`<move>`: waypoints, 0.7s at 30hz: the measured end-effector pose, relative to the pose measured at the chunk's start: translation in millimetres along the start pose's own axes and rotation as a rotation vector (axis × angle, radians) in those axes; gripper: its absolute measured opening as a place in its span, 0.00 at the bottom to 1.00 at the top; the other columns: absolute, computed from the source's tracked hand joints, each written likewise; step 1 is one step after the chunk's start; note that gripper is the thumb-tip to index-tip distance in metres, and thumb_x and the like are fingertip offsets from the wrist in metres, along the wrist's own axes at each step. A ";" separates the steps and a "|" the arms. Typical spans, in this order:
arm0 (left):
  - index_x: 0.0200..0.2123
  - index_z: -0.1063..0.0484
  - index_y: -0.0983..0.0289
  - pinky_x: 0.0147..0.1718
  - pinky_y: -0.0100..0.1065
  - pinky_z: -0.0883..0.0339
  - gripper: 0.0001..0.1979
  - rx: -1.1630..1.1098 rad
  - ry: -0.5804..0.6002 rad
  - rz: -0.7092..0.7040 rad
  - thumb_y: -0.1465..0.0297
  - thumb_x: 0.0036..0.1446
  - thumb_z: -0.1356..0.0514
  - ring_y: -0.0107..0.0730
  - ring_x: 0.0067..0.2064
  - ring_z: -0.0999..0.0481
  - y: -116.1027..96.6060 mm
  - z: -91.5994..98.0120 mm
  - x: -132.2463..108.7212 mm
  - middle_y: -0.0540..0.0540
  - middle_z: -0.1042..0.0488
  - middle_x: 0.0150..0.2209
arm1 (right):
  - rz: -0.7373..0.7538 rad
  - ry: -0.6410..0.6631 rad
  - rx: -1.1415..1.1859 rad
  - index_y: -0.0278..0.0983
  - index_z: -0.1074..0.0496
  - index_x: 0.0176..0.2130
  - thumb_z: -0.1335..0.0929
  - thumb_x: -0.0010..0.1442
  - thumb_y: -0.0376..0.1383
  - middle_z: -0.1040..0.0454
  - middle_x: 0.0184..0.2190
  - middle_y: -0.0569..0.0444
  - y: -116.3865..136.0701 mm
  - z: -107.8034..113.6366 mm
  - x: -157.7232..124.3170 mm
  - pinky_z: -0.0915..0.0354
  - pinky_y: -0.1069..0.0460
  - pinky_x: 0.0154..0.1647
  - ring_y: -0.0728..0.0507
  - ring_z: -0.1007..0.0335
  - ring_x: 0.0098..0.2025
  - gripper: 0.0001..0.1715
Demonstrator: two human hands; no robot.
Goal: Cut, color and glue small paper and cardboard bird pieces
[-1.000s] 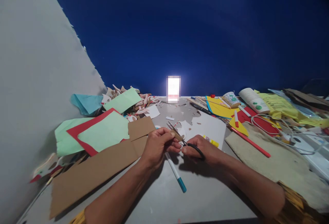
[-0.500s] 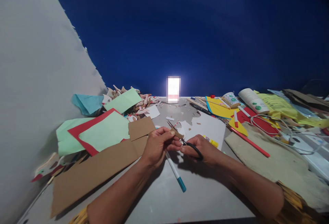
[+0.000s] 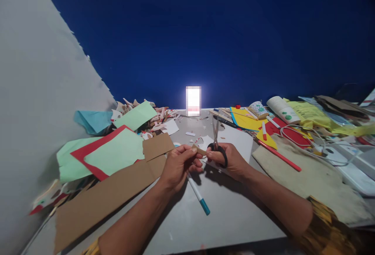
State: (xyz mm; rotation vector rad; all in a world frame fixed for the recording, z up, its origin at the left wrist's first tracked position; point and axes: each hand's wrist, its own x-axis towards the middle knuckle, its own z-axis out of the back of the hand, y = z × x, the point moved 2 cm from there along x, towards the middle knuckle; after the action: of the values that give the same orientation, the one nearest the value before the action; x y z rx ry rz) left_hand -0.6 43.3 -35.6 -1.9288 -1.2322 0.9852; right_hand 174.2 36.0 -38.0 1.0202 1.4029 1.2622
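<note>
My left hand (image 3: 179, 164) pinches a small brown cardboard piece (image 3: 199, 150) between thumb and fingers, just above the grey table (image 3: 228, 216). My right hand (image 3: 227, 160) grips black-handled scissors (image 3: 217, 145); the blades point up and away, close to the piece. A white marker with a teal cap (image 3: 198, 194) lies on the table under my left hand.
Large brown cardboard (image 3: 105, 192), red (image 3: 88, 153) and pale green sheets (image 3: 117, 149) lie at the left against a grey wall. White paper (image 3: 237, 138) sits behind my hands. Yellow paper (image 3: 246, 119), a red pencil (image 3: 278, 155), cups (image 3: 283, 109), cables (image 3: 322, 145) and felt (image 3: 310, 173) crowd the right. Scraps pile at the back.
The scissors have swung from pointing left across the piece to pointing up and away. My right hand rose slightly toward the left hand. The view shifted a little.
</note>
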 end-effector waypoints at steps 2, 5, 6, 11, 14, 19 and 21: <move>0.26 0.25 0.68 0.19 0.26 0.29 0.15 0.037 0.013 0.000 0.66 0.42 0.24 0.27 0.21 0.25 0.5 -2.3 -1.4 0.56 0.21 0.25 | 0.028 -0.023 -0.018 0.33 0.26 0.30 0.22 0.47 0.52 0.31 0.21 0.58 2.7 0.1 -1.1 0.47 0.54 0.26 0.51 0.44 0.24 0.26; 0.26 0.24 0.69 0.20 0.27 0.28 0.17 0.065 0.043 0.009 0.63 0.42 0.24 0.28 0.22 0.24 -0.3 -4.6 -2.7 0.56 0.22 0.24 | 0.057 -0.049 -0.065 0.34 0.27 0.27 0.24 0.48 0.49 0.30 0.20 0.57 5.7 2.5 -2.8 0.45 0.54 0.26 0.50 0.42 0.24 0.21; 0.27 0.24 0.69 0.20 0.28 0.28 0.17 0.065 0.052 0.011 0.62 0.43 0.25 0.29 0.22 0.24 -1.1 -4.6 -2.5 0.56 0.22 0.24 | 0.061 -0.051 -0.079 0.34 0.27 0.26 0.25 0.49 0.48 0.30 0.20 0.56 6.2 3.9 -3.1 0.45 0.54 0.27 0.50 0.41 0.25 0.20; 0.34 0.22 0.67 0.21 0.28 0.28 0.16 0.093 0.026 -0.025 0.63 0.45 0.25 0.29 0.23 0.24 -4.5 1.4 0.8 0.53 0.23 0.24 | 0.059 0.065 -0.164 0.33 0.26 0.26 0.28 0.51 0.42 0.29 0.20 0.56 5.7 10.5 -1.8 0.47 0.54 0.26 0.50 0.42 0.25 0.14; 0.34 0.22 0.65 0.25 0.30 0.27 0.14 0.151 0.036 -0.017 0.68 0.45 0.26 0.29 0.24 0.24 -0.7 4.8 1.7 0.51 0.24 0.24 | 0.061 0.068 -0.204 0.33 0.26 0.25 0.28 0.51 0.41 0.31 0.19 0.57 5.8 13.9 -0.7 0.49 0.54 0.26 0.50 0.43 0.24 0.13; 0.32 0.22 0.66 0.28 0.32 0.29 0.11 0.289 0.132 0.031 0.70 0.45 0.26 0.30 0.25 0.25 11.2 4.6 0.4 0.53 0.24 0.24 | 0.095 -0.001 -0.188 0.34 0.27 0.24 0.27 0.51 0.43 0.32 0.19 0.57 6.2 15.3 1.4 0.49 0.54 0.25 0.50 0.44 0.24 0.15; 0.31 0.22 0.67 0.27 0.30 0.31 0.10 0.313 0.169 0.042 0.71 0.46 0.27 0.28 0.25 0.26 13.4 3.7 -0.1 0.53 0.24 0.23 | 0.089 0.002 -0.138 0.34 0.27 0.24 0.27 0.53 0.45 0.33 0.19 0.57 4.5 12.8 1.9 0.48 0.54 0.26 0.50 0.43 0.24 0.17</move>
State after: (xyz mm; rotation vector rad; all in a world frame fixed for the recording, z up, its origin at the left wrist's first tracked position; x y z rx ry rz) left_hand 2.3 38.8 -48.4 -1.7561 -0.8881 0.9518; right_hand 186.4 40.9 -33.9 0.9967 1.2648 1.4050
